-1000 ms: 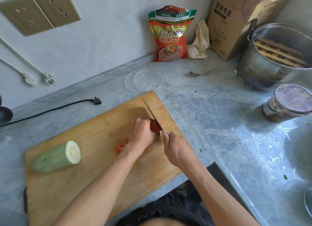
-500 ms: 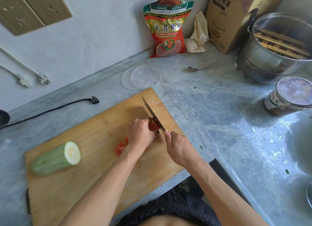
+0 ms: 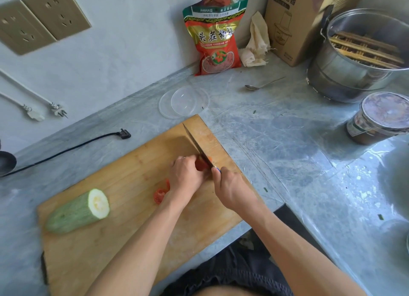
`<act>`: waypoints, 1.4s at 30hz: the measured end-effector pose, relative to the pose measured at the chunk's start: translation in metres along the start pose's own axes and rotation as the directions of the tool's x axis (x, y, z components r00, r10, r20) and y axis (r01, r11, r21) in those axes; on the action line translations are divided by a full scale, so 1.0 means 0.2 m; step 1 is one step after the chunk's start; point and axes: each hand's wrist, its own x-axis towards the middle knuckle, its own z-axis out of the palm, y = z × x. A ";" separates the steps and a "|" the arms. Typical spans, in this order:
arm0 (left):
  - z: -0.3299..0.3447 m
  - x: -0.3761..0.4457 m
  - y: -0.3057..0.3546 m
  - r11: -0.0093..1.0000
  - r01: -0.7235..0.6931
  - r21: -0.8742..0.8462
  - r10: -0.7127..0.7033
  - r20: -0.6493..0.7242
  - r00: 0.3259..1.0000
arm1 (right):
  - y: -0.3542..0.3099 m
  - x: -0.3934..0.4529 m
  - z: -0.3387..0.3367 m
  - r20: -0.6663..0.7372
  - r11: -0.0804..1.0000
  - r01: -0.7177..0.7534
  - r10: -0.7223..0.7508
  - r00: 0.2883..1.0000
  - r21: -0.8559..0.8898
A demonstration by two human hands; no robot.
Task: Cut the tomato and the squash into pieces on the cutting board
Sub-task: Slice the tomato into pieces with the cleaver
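Observation:
A wooden cutting board (image 3: 115,247) lies across the grey counter. On its left end rests a pale green squash (image 3: 77,211), cut face turned to the right. My left hand (image 3: 186,174) presses down on a red tomato piece (image 3: 201,164) near the board's right side. My right hand (image 3: 230,189) grips the handle of a knife (image 3: 194,142) whose blade runs through the tomato, tip pointing away from me. A thin tomato bit shows just right of the blade. Cut tomato pieces (image 3: 161,192) lie beside my left wrist.
A clear plastic lid (image 3: 183,102) sits just beyond the board. A red snack bag (image 3: 215,36), a cloth, a cardboard box (image 3: 294,23), a spoon (image 3: 263,85), a steel pot (image 3: 358,59) and a lidded tub (image 3: 382,117) stand further right. A black cable (image 3: 66,149) lies at left.
The knife has sliced down through the tomato under my left hand, and a small piece now shows on the blade's right. The squash has not moved.

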 end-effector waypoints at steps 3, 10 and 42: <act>0.00 0.01 -0.01 1.000 -0.005 0.017 0.005 0.003 1.000 | 0.00 0.04 0.01 -0.017 1.000 -0.001 0.000 1.000 -0.019; -0.02 -0.01 -0.01 1.000 -0.027 -0.010 0.026 -0.014 1.000 | 0.01 -0.03 0.03 -0.012 0.997 0.004 -0.005 1.000 -0.073; -0.03 -0.04 -0.07 0.991 -0.114 -0.074 0.110 -0.053 0.992 | -0.05 -0.20 -0.13 0.068 0.995 0.023 -0.030 0.997 0.100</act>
